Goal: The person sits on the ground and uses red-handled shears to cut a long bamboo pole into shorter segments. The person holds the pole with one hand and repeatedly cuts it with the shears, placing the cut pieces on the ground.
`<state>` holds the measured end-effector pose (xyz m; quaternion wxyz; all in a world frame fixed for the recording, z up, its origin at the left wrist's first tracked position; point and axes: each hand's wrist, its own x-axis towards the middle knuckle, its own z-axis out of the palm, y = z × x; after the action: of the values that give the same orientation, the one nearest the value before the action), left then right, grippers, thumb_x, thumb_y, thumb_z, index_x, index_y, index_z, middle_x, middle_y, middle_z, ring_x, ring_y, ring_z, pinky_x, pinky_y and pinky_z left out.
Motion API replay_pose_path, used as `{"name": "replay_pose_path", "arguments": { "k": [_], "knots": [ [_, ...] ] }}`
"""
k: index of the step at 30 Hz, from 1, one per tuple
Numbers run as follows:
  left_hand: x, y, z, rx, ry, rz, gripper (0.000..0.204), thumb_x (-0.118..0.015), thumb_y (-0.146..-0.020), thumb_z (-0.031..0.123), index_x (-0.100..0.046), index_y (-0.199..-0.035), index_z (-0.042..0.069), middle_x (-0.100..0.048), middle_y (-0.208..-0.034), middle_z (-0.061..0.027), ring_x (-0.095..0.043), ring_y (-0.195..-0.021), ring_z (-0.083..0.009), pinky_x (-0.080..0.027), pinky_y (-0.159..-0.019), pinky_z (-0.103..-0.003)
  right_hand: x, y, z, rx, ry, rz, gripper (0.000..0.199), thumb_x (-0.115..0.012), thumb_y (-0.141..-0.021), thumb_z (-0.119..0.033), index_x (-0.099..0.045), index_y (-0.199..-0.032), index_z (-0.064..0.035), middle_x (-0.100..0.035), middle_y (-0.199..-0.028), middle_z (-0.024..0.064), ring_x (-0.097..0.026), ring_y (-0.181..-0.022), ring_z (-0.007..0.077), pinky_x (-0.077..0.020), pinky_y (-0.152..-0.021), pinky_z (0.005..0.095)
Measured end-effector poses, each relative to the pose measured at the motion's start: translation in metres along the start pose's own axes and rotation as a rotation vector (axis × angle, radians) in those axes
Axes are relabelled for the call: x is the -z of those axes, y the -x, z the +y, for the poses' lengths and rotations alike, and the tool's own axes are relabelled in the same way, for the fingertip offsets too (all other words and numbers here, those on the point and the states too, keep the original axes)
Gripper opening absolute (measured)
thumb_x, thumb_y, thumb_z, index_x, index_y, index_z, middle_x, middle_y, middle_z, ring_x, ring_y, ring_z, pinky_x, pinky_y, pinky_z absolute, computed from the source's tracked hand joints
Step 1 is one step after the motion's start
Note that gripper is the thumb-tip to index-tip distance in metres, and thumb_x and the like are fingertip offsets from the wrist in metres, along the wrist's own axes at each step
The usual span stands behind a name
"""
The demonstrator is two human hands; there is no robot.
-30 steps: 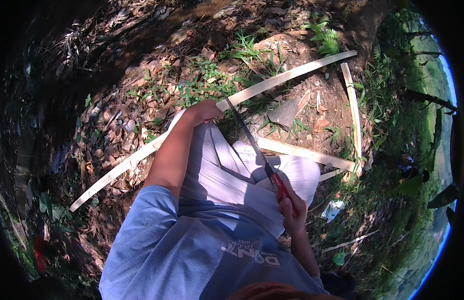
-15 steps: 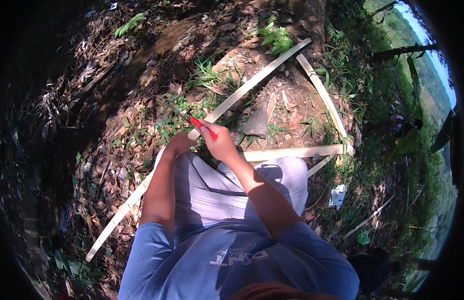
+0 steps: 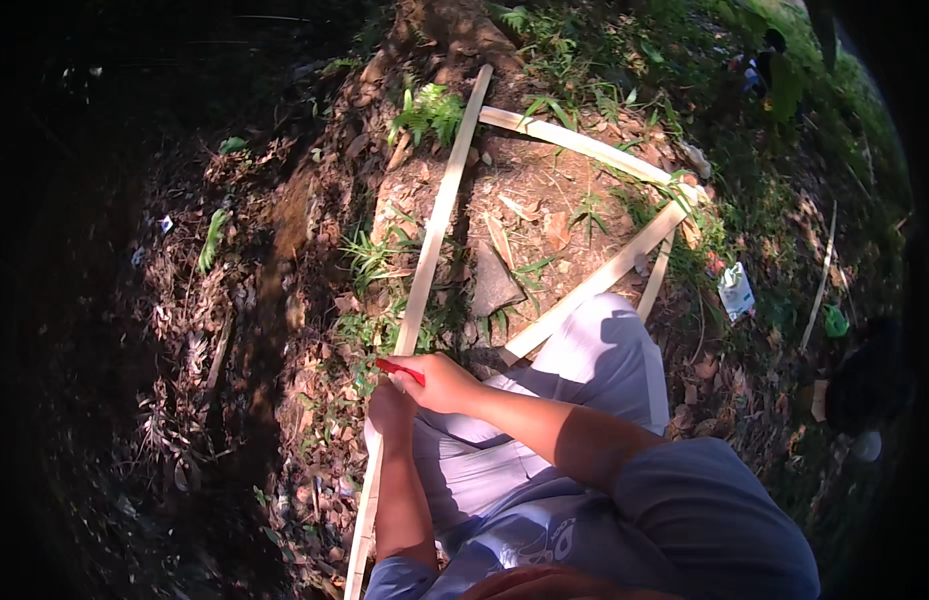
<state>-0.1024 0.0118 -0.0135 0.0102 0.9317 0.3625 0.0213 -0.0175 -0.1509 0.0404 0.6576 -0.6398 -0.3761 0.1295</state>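
Note:
A long, pale split-bamboo strip (image 3: 434, 240) runs from the foot of the tree down past my left side. My left hand (image 3: 389, 402) is closed round it near my knee. Just above, my right hand (image 3: 446, 384) grips a red-handled knife (image 3: 399, 371) at the strip; its blade cannot be made out now. To the right, a second pale strip (image 3: 584, 147) lies on the ground. Another strip (image 3: 596, 287) slants from my knee to meet it at the right corner, with a shorter strip (image 3: 657, 275) beneath.
A flat grey stone (image 3: 494, 282) lies between the strips. Ferns (image 3: 427, 115) grow by the tree base (image 3: 449, 35). A white packet (image 3: 735, 292), a green plastic scrap (image 3: 835, 321) and a thin stick (image 3: 822, 275) lie at the right. Dry leaves and grass cover the slope.
The view has turned, so the long strip now stands more upright in the picture. Both hands appear lower, still on the strip and the knife. The knife's blade is no longer visible.

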Motion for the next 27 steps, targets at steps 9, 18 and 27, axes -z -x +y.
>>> {"name": "replay_pose_path", "arguments": {
  "k": [9,18,27],
  "knots": [
    [-0.002,-0.004,-0.002,-0.032,0.195,-0.105,0.039,-0.064,-0.104,0.034,-0.074,-0.107,-0.003,-0.078,-0.094,-0.0271,-0.077,-0.094,-0.0482,-0.061,-0.081,-0.058,0.013,0.012,0.003,0.003,0.029,-0.017,0.043,-0.062,-0.105,-0.016,-0.066,-0.147,-0.0055,-0.077,-0.117,0.0245,-0.078,-0.090,0.0361,-0.0585,-0.082,0.0381],
    [0.000,0.019,-0.031,-0.266,0.476,-0.080,0.025,-0.076,-0.093,0.026,-0.075,-0.098,0.001,-0.077,-0.082,-0.0211,-0.079,-0.083,-0.0416,-0.058,-0.066,-0.048,0.014,0.032,-0.021,-0.024,0.055,-0.137,0.045,-0.064,-0.105,-0.022,-0.066,-0.148,-0.0120,-0.076,-0.098,0.0239,-0.073,-0.078,0.0431,-0.0576,-0.076,0.0504],
    [-0.009,0.010,-0.034,-0.306,0.497,-0.139,0.027,-0.075,-0.095,0.024,-0.069,-0.095,-0.002,-0.075,-0.082,-0.0185,-0.077,-0.079,-0.0346,-0.054,-0.066,-0.047,0.005,0.033,-0.007,0.025,0.078,-0.070,0.046,-0.065,-0.104,-0.025,-0.065,-0.149,-0.0134,-0.075,-0.091,0.0246,-0.071,-0.077,0.0450,-0.0565,-0.075,0.0537]
  ]
}}
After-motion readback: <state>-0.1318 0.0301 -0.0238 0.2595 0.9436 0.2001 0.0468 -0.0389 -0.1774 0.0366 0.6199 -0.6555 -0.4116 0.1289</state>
